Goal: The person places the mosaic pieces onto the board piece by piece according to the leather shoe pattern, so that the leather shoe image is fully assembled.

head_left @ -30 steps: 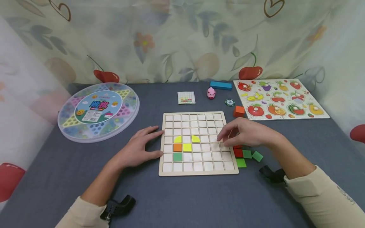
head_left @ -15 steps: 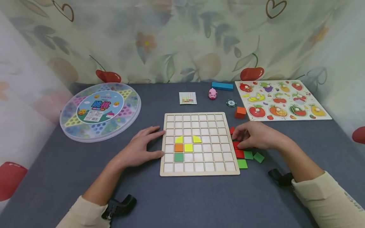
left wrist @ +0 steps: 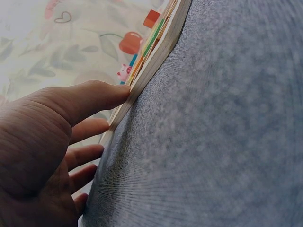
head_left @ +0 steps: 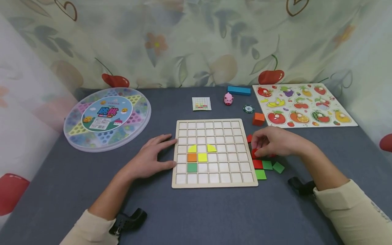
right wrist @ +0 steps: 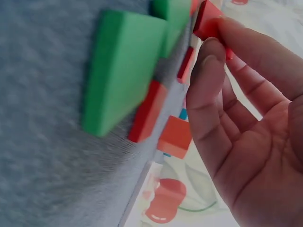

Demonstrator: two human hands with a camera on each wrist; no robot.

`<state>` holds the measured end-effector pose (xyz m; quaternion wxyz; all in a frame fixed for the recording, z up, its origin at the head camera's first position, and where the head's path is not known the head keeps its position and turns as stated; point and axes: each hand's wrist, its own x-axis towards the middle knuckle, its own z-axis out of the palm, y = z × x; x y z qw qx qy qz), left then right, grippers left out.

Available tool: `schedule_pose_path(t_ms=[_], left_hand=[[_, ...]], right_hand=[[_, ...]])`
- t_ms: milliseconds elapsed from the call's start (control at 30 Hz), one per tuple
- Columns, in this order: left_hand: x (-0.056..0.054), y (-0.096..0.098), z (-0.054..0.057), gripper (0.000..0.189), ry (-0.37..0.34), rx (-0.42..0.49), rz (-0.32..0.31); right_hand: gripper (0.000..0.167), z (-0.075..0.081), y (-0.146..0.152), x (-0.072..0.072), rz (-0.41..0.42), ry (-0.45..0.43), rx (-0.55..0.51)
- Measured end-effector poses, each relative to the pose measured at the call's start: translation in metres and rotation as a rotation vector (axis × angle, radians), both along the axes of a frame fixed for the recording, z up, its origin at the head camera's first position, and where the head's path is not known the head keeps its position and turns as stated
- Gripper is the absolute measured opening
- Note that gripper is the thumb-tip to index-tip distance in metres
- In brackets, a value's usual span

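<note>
Our right grip [head_left: 277,143], shifted off the gridded board [head_left: 213,167], now pinches a red tile [right wrist: 206,20] just beside the board's right edge, so picking seems done, while our loosely spread left grip [head_left: 149,158] touches its left edge.

Both arms reach forward, the left forearm [head_left: 108,195] and right forearm [head_left: 321,165] emerging from cream sleeves [head_left: 352,206] and slanting inward toward each other. The left hand [head_left: 147,160] has its back upward, with a straight thumb [left wrist: 102,95] set apart from extended, slightly spread fingers [left wrist: 86,155]. The right hand [head_left: 275,143] arches downward, thumb [right wrist: 202,113] and index finger [right wrist: 265,53] bent together in a pinch, the remaining fingers [right wrist: 248,90] behind them.
</note>
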<state>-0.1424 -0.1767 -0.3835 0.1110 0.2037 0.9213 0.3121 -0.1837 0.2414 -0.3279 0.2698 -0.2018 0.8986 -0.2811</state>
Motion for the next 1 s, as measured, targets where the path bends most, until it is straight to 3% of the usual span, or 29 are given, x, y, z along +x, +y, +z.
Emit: schedule_pose_path(t_ms=[333, 700, 1000], left_hand=[[0.000, 0.001, 0.000, 0.075, 0.000, -0.004, -0.008], [0.001, 0.000, 0.001, 0.075, -0.015, -0.007, 0.009], [0.000, -0.001, 0.001, 0.075, -0.009, -0.003, 0.010]], right_hand=[[0.020, 0.007, -0.012, -0.001, 0.008, -0.011, -0.107], [0.016, 0.010, -0.058, -0.001, 0.065, -0.021, -0.153], [0.011, 0.007, -0.098, -0.001, 0.118, -0.092, -0.172]])
